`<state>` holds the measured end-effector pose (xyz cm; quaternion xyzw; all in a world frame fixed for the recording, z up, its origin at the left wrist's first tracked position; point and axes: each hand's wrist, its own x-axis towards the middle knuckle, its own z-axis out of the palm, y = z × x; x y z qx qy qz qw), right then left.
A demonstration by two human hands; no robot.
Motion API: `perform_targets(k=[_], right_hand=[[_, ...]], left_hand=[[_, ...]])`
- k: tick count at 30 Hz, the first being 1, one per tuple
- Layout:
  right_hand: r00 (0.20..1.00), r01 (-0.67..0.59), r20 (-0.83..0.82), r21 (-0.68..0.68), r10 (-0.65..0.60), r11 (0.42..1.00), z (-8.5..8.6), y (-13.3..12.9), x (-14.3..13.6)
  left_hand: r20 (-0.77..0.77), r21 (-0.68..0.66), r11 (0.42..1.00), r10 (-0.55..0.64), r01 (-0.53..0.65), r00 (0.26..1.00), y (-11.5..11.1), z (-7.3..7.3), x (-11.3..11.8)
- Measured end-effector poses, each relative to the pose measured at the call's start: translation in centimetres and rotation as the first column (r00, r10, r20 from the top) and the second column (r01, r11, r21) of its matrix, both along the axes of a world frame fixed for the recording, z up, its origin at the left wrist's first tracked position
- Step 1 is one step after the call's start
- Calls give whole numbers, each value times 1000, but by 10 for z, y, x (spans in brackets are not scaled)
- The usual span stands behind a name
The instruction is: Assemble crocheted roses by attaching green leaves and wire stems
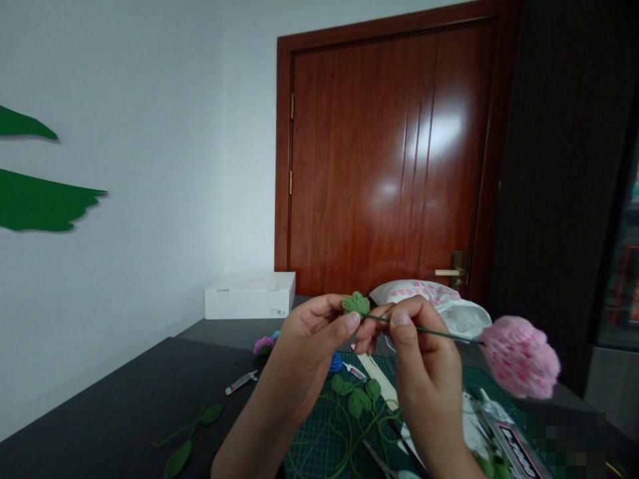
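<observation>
Between the thumb and fingers of my left hand point(319, 332) is a small green crocheted calyx point(355, 304). My right hand point(424, 359) pinches a thin dark green flower stem point(444, 334), whose left end meets the calyx; whether it passes through cannot be made out. At the stem's right end hangs a fluffy pink flower head point(522, 357), out to the right of my right hand. Both hands are raised above the table, close together. Below them, green crocheted leaves point(357, 399) with long curling cords lie on a green cutting mat point(319, 426).
A small glue tube point(241, 383) and a leaf sprig point(178, 458) lie on the dark table point(200, 372) at left. Scissors point(377, 459) rest at the front of the mat. A large tube point(514, 439) lies right; a white box point(249, 296) and plastic bag point(419, 291) stand behind.
</observation>
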<state>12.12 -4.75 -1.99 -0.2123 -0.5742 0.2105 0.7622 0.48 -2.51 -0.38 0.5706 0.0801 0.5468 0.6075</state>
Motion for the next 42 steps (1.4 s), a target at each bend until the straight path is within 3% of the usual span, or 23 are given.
perform_targets(k=[10,17,23,33,42], right_hand=[[1000,0,3,16,0,1000,0,-2,-1],[983,168,53,98,-174,981,-2,2,2],[995,48,84,46,-52,998,-4,3,5],[970,190,136,97,-202,977,1,0,5],[851,438,205,230,-483,869,3,-2,8]], left_hand=[[-19,50,995,-86,87,996,4,0,-3],[2,45,995,-94,94,996,5,-1,-6],[-30,80,986,-142,144,989,8,-1,-6],[-36,126,990,-54,58,998,4,0,-5],[9,161,978,133,-133,991,-1,-3,0]])
